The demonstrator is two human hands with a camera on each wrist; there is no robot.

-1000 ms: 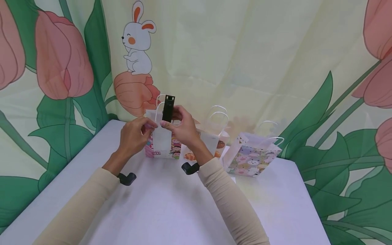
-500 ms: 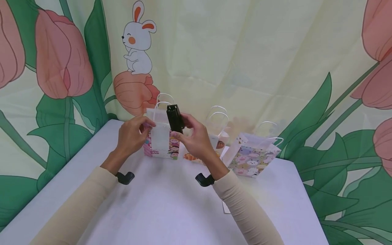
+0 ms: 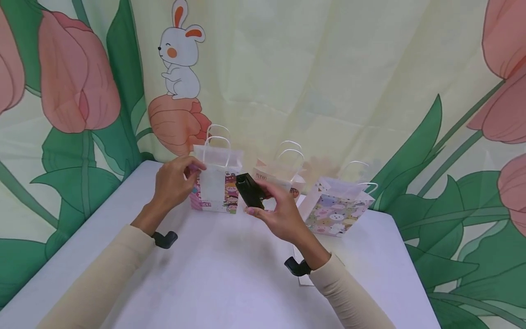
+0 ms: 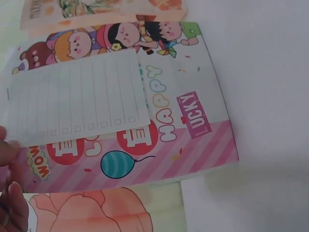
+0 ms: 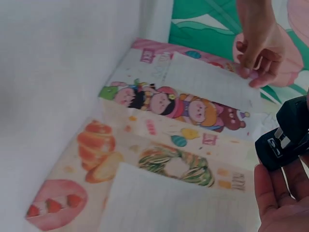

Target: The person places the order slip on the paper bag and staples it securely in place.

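In the head view my left hand (image 3: 174, 180) pinches the top edge of a white-handled paper gift bag (image 3: 231, 192), printed with cartoon children and pink stripes, at the back left. A lined white paper slip (image 4: 82, 101) with checkboxes lies against the bag's front. Near the slip's top edge a small staple (image 4: 7, 94) shows in the left wrist view. My right hand (image 3: 279, 208) grips a black stapler (image 3: 249, 189), held apart from this bag, to its right. The right wrist view also shows the stapler (image 5: 289, 130), partly cut off by the frame edge.
A bread-print gift bag (image 5: 96, 145) stands beside the first, with a lined sheet (image 5: 178, 203) on its front. An animal-print gift bag (image 3: 334, 212) stands further right. A white pad or sheet (image 3: 306, 282) lies under my right wrist. A tulip-printed curtain (image 3: 320, 68) hangs behind the table.
My right hand has drawn the stapler away from the bag's top edge, down and to the right, tilting it. My left hand keeps its hold on the bag's edge.
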